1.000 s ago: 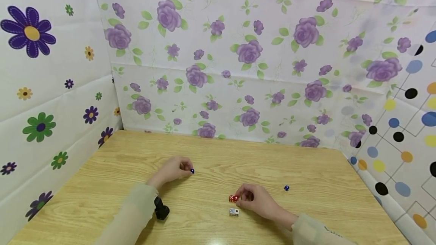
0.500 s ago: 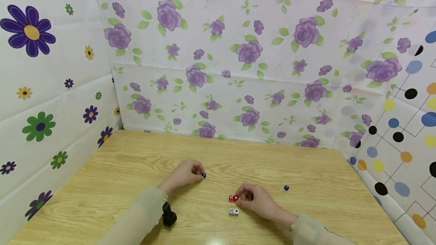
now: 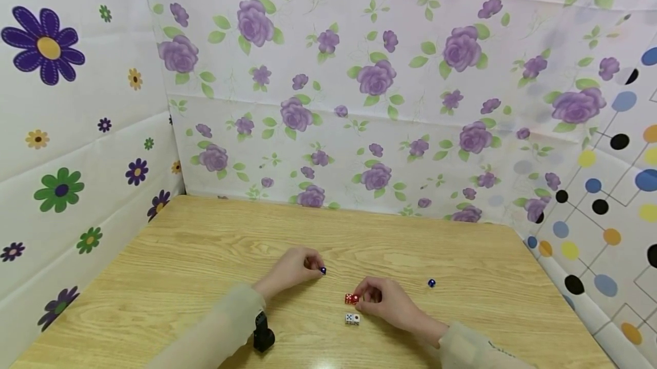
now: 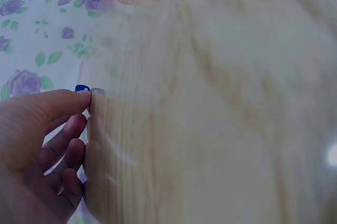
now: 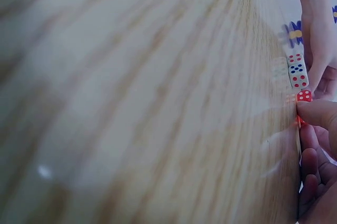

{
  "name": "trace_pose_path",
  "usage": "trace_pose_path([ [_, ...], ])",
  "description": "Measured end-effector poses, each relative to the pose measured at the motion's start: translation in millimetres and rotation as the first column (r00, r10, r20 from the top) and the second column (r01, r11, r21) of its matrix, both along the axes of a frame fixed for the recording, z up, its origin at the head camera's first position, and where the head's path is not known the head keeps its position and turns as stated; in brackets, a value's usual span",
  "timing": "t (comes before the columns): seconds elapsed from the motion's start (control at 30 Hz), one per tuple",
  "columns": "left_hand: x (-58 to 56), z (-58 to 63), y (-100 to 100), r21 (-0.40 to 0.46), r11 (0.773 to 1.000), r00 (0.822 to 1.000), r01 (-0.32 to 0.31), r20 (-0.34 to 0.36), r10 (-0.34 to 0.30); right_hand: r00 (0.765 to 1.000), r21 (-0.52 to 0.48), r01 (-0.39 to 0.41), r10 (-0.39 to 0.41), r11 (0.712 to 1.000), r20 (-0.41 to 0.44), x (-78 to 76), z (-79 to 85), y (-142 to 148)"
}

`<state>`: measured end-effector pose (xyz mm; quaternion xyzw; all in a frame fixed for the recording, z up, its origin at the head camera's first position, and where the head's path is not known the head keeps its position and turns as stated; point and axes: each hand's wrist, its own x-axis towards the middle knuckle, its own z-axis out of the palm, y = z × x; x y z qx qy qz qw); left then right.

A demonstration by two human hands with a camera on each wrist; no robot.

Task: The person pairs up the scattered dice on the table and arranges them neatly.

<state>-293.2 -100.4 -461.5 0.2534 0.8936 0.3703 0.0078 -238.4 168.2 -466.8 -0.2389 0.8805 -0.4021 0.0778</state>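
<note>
My left hand point(image 3: 293, 266) pinches a small blue die point(image 3: 323, 271) between thumb and fingertips, low over the wooden table. In the left wrist view only part of that blue die point(image 4: 81, 88) shows past the thumb. Two red dice point(image 3: 351, 299) sit side by side to its right and nearer to me. My right hand point(image 3: 388, 301) pinches the right one of this pair, its thumb partly covering the red die point(image 5: 304, 96) in the right wrist view. Just in front of the red pair lie two white dice point(image 3: 352, 319), placed side by side.
Another blue die point(image 3: 432, 283) lies on the wooden table point(image 3: 487, 278), beyond my right hand to the right. A black wrist device point(image 3: 263, 335) is strapped at my left sleeve. Patterned cloth point(image 3: 333, 146) hangs behind the table and along both sides.
My left hand has slid to the right and a little toward me with the blue die, closing in on the red pair. The right hand has stayed in place at the red die.
</note>
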Motion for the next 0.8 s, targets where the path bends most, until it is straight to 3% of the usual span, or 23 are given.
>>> trace_pose_path([
  [0.3, 1.1, -2.0, 12.0, 0.045, 0.998, 0.998, 0.044, 0.037, -0.046, 1.0, 0.002, -0.003, 0.003, 1.0, -0.003, -0.4, -1.6, 0.9],
  [0.8, 11.7, -0.8, 24.7, 0.082, 0.996, 0.998, 0.023, 0.057, -0.028, 1.0, -0.04, 0.0, 0.001, 0.999, 0.024, 0.2, -1.0, 0.3],
])
